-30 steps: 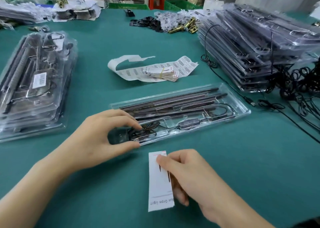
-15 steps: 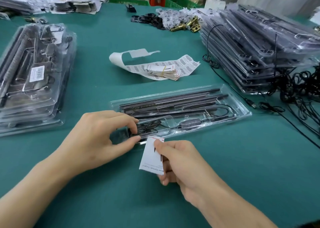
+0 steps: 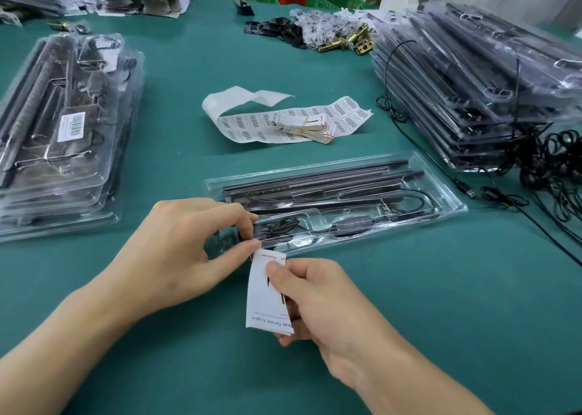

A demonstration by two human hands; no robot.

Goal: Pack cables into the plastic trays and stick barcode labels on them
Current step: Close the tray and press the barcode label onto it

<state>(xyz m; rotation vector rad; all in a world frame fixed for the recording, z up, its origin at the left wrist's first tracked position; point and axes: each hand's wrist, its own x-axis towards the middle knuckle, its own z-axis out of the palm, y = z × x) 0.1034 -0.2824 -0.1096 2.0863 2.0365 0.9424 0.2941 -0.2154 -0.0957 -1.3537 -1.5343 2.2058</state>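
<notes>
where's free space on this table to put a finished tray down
Bare cloth lies between the left tray stack and the label strip, and, larger, nearer than the open tray, to the right of the right hand and its card. The far right is crowded: the tall tray stack and tangled cables. The far edge holds small parts.

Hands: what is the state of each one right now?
Left hand: closed, pinching the near edge of the clear plastic tray.
Right hand: closed, holding the white printed paper card.
</notes>
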